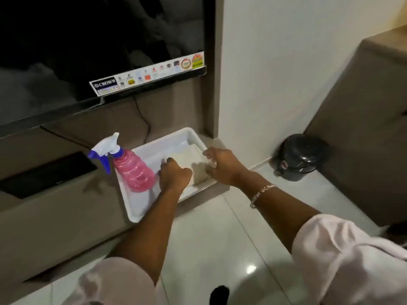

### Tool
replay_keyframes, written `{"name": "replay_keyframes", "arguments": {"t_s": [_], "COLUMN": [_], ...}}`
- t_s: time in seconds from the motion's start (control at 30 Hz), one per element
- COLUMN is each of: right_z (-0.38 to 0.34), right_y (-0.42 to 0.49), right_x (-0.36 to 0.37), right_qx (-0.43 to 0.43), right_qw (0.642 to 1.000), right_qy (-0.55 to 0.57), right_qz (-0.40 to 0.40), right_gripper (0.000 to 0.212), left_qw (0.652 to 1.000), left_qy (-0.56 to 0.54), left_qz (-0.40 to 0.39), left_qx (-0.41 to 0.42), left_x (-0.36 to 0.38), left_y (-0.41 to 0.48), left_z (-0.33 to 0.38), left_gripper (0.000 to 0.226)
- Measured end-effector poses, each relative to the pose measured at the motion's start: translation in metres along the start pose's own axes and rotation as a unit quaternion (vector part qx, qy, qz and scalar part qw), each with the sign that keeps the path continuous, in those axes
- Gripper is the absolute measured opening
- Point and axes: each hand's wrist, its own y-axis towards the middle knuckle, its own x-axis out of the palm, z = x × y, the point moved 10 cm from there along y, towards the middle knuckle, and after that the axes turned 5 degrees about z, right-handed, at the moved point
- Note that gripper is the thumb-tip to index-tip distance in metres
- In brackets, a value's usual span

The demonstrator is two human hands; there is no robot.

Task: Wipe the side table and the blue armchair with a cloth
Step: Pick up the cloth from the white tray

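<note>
Cloth (189, 160): white, folded flat, lying in the right half of the tray.

Tray (141, 208): white, shallow, rectangular, sitting on the low brown ledge (55, 216) under the television (88, 51). It is holding the cloth and, at nine o'clock from it, a pink spray bottle (134, 172) with a white-and-blue trigger head, leaning toward ten o'clock.

Left hand (175, 176): reaching in palm down, fingers curled onto the cloth's near-left edge, pressing or pinching it; a firm grasp cannot be told.

Right hand (222, 166): hovering at three o'clock of the cloth, fingers spread wide, holding nothing; bracelet (262, 194) at the wrist.

Black bin (301, 156): standing on the floor at three o'clock.
</note>
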Motion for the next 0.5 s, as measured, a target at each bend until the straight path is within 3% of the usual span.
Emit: {"name": "replay_keyframes", "arguments": {"t_s": [0.17, 0.27, 0.4, 0.5], "right_z": [-0.005, -0.008, 0.000, 0.017], "right_y": [0.030, 0.037, 0.032, 0.016], "right_x": [0.054, 0.061, 0.038, -0.001], "right_qx": [-0.029, -0.055, -0.012, 0.040], "right_qw": [0.989, 0.981, 0.999, 0.985], "right_qy": [-0.135, -0.177, -0.041, 0.120], "right_qz": [-0.058, -0.056, 0.015, 0.117], "right_gripper": [0.033, 0.025, 0.027, 0.033], "left_qw": [0.981, 0.946, 0.922, 0.906], "left_qy": [-0.134, -0.253, -0.343, -0.399], "left_qz": [-0.008, -0.023, -0.066, -0.113], "left_qx": [-0.140, -0.201, -0.166, -0.091], "left_x": [0.015, 0.024, 0.024, 0.013], "left_y": [0.027, 0.034, 0.032, 0.019], "left_z": [-0.049, -0.057, -0.027, 0.022], "left_gripper": [0.068, 0.070, 0.058, 0.037]}}
